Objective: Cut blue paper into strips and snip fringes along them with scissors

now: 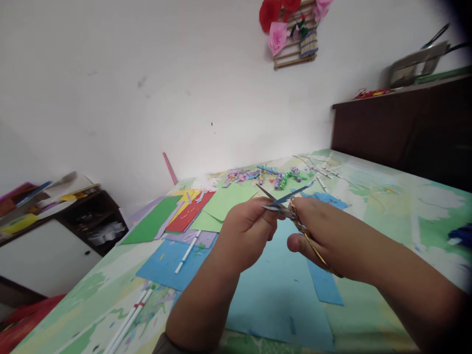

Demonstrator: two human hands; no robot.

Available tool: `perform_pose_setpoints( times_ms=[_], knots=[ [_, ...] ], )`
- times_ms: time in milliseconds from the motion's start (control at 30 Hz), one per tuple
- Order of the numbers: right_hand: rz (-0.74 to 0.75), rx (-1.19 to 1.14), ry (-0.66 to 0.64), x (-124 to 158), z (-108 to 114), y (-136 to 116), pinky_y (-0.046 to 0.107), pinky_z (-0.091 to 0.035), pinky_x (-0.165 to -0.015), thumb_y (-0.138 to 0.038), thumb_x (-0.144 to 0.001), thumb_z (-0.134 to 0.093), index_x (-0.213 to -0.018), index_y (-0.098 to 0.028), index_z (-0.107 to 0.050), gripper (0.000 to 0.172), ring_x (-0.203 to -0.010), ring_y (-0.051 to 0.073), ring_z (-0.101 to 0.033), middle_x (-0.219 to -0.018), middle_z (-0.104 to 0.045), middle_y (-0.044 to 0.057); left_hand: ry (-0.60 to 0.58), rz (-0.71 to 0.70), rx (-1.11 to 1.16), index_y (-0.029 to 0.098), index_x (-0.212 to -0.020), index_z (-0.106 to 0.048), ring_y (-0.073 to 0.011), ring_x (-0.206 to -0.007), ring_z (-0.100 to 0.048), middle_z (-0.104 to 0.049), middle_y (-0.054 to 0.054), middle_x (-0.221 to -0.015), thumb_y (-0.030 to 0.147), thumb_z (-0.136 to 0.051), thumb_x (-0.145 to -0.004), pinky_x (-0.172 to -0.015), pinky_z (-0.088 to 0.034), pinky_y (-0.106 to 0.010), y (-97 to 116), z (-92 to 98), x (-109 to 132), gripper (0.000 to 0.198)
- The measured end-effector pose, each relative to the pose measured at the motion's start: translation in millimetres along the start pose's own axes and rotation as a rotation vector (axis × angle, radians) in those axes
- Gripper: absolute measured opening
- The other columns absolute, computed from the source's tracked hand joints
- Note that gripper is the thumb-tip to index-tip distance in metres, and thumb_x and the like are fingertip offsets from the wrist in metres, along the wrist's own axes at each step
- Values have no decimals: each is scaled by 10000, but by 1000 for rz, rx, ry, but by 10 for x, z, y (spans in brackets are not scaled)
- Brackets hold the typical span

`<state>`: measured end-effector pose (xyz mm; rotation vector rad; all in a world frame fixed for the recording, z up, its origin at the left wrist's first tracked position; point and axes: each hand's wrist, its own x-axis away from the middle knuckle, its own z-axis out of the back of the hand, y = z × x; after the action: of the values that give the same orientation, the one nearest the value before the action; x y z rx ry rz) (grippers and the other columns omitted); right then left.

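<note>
My right hand (324, 231) grips a pair of scissors (285, 200) with gold-coloured handles, its blades parted and pointing away from me. My left hand (247, 228) is closed in a pinch at the blades' base, holding something too small to make out. Both hands hover over a large light blue paper sheet (273, 290) on the patterned table (387, 206). Behind them lie green paper (228, 199), red paper (190, 211) and dark green paper (153, 221).
Small rolled paper pieces (280, 179) are scattered at the table's far side. White sticks (188, 251) lie on a blue sheet and near the front left edge. A dark cabinet (401, 128) stands at the right, a low shelf (55, 216) at the left, paper flowers (287, 24) on the wall.
</note>
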<state>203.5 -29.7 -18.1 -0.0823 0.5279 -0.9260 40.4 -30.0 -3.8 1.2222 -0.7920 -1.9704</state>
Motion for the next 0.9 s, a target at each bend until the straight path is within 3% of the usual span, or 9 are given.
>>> perform_pose_setpoints(
  times_ms=[367, 633, 900],
  knots=[
    [-12, 55, 64, -50, 7, 32, 258, -278, -493, -545, -754, -407, -714, -199, -393, 348, -566, 152, -403, -671, -454, 22, 5, 147, 100, 158, -565, -446, -25, -368, -394, -441, 65, -442, 192, -416, -793, -377, -314, -144, 92, 12, -43, 233],
    [-4, 15, 55, -96, -26, 64, 240, -263, -461, -494, -761, -424, -731, -197, -393, 300, -505, 124, -387, -627, -453, 0, 29, 122, 79, 157, -573, -442, -29, -361, -386, -444, 60, -437, 228, -365, -823, -372, -304, -150, 75, -8, -55, 271],
    [-16, 3, 57, -96, -35, 58, 253, -275, -483, -477, -765, -415, -730, -192, -401, 287, -527, 131, -387, -651, -462, 13, 38, 98, -86, 170, -636, -487, -46, -382, -373, -433, 54, -451, 298, -375, -820, -400, -309, -177, 24, -49, -28, 251]
  ],
)
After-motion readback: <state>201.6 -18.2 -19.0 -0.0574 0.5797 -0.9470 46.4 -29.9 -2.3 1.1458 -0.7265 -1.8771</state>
